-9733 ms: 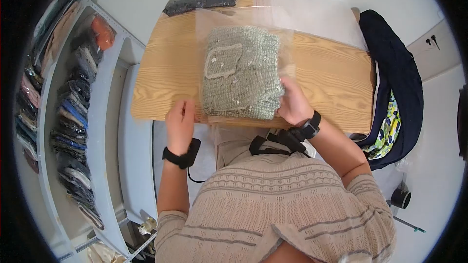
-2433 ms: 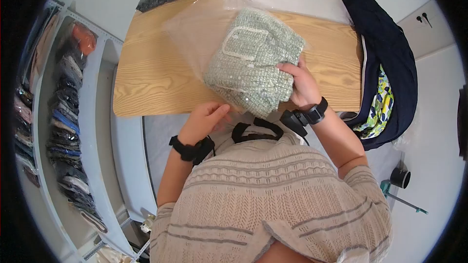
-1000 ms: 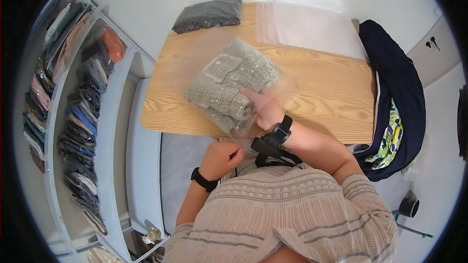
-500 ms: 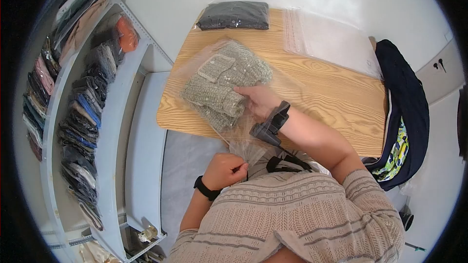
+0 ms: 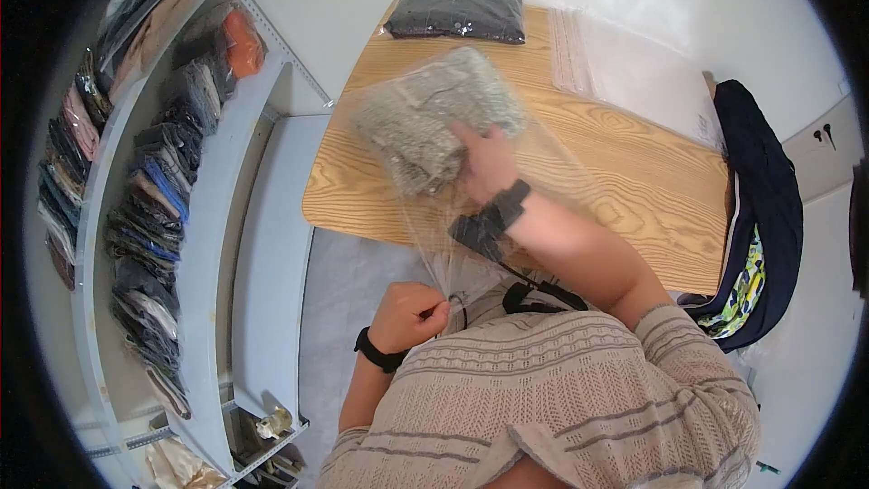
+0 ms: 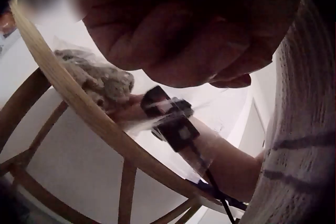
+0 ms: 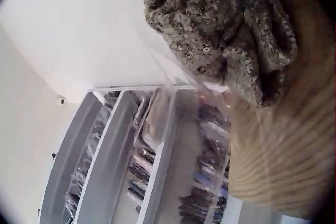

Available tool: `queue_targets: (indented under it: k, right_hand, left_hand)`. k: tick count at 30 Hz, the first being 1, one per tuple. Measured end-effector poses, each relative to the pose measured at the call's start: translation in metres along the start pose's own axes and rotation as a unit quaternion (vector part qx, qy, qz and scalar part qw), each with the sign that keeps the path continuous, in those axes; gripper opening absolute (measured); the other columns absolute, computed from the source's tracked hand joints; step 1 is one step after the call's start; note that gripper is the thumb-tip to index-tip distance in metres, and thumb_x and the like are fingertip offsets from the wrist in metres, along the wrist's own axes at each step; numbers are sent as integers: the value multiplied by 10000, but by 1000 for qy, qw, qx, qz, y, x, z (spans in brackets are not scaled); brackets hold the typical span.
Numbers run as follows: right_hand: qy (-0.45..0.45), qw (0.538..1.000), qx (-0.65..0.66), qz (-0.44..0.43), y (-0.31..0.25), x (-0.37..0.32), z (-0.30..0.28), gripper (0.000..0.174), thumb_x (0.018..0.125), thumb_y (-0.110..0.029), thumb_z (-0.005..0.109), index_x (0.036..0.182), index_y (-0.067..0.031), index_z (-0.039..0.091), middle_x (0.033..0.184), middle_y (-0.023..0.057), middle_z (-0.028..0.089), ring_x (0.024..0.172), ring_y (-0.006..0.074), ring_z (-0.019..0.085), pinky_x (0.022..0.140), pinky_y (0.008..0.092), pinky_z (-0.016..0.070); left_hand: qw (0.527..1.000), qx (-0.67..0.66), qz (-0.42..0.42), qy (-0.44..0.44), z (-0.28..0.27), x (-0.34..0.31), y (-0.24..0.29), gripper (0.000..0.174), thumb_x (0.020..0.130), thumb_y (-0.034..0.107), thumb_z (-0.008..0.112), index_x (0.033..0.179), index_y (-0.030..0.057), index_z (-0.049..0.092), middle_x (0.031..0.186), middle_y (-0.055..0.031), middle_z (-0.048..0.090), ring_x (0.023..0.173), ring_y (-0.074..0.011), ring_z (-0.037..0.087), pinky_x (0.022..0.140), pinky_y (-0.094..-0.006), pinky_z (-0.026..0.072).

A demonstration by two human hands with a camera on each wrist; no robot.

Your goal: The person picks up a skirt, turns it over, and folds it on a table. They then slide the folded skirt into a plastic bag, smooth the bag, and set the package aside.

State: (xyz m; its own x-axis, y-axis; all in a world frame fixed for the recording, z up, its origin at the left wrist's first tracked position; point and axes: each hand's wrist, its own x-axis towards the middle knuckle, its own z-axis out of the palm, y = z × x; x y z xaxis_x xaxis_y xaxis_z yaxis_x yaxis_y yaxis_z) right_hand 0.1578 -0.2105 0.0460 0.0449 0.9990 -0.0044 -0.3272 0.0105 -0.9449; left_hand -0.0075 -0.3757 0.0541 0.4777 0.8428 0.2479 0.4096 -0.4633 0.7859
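Note:
A folded, grey-green knitted garment [image 5: 434, 113] lies aslant over the left half of the table within a clear plastic bag [image 5: 430, 235]. My right hand [image 5: 489, 163] grips its near edge, thumb on top, and the bag's film overlaps my wrist and forearm. Close to my body, my left hand [image 5: 407, 315] is curled and pinches the gathered near end of the bag, which stretches taut toward the garment. The left wrist view shows the curled left hand [image 6: 178, 40] in shadow. Rolled knit folds of the garment [image 7: 210, 24] fill the top of the right wrist view.
A bagged dark garment [image 5: 457, 14] lies at the back of the wooden table [image 5: 634, 208]. Flat clear bags [image 5: 634, 68] are stacked at the back right. Navy cloth [image 5: 765, 208] hangs at the right edge. Shelves [image 5: 208, 217] of bagged clothes stand on the left.
The garment, square at the table's middle earlier, is now aslant and inside the bag. My right hand has pushed it away from me in the last moments; my left hand has drawn the bag's end toward me.

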Motion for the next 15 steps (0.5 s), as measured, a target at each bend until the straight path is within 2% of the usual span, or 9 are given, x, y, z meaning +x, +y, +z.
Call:
queue_targets:
  k: [1,2,4,6,8,11,12,14,15]
  right_hand:
    - [68,983,149,80,-10,-5,-2,401,873,-136,612,1155,63,408,1125,175,529,947,254,556,770,371,492]
    - [69,983,147,82,-9,-8,-6,401,873,-136,612,1155,63,408,1125,175,529,947,254,556,770,371,492]
    - [114,970,215,3,-6,-13,-17,446,871,-159,619,1173,61,374,1122,164,529,957,241,545,766,359,481]
    - [122,978,167,32,-12,-19,-28,471,876,-173,616,1191,44,341,1113,150,527,973,212,531,773,321,470]
    - [37,990,22,133,-33,-32,-35,523,865,-178,631,1238,11,316,1105,132,530,975,171,522,787,276,450]
    - [10,992,5,123,-41,-68,-46,497,865,-141,622,1262,-36,342,1099,111,537,980,145,528,808,245,434]
    - [11,992,4,124,-39,-68,-49,497,865,-141,622,1262,-36,342,1099,111,537,980,145,528,808,245,434]
    - [-69,985,85,132,-31,-71,-54,416,878,-89,586,1242,-63,388,1096,98,542,1019,152,525,861,263,426]
    - [-102,978,139,121,-32,-69,-49,420,894,-57,549,1283,-55,390,1152,121,539,1096,177,504,923,283,406]
  left_hand:
    - [1000,-7,-3,11,0,-1,1,195,732,91,603,569,36,512,522,-123,475,469,-288,472,456,-367,372]
    - [1000,-15,-6,20,-1,-3,0,209,741,100,605,567,36,508,521,-124,472,472,-289,472,457,-368,369]
    - [1000,-7,-26,5,2,-4,-11,221,754,109,604,570,36,506,522,-125,471,475,-291,472,457,-370,366]
    - [999,2,-39,-20,4,0,-14,233,767,117,603,573,35,503,523,-126,470,479,-294,471,458,-373,363]
    - [998,-29,-30,-40,4,8,-11,242,788,129,597,587,31,506,530,-126,476,487,-296,472,466,-378,364]
    - [998,-13,-14,-56,-1,13,-11,231,795,129,591,601,32,514,541,-122,488,497,-296,480,477,-378,371]
    - [998,-15,-15,-57,-2,12,-13,231,795,129,591,601,32,514,541,-122,488,497,-296,480,477,-378,371]
    - [997,-24,-28,-67,-1,8,-16,221,798,136,595,616,31,528,555,-117,503,508,-297,490,485,-377,378]
    - [997,-24,-27,-71,0,7,-17,221,798,136,595,616,31,528,555,-117,503,508,-297,490,485,-377,378]
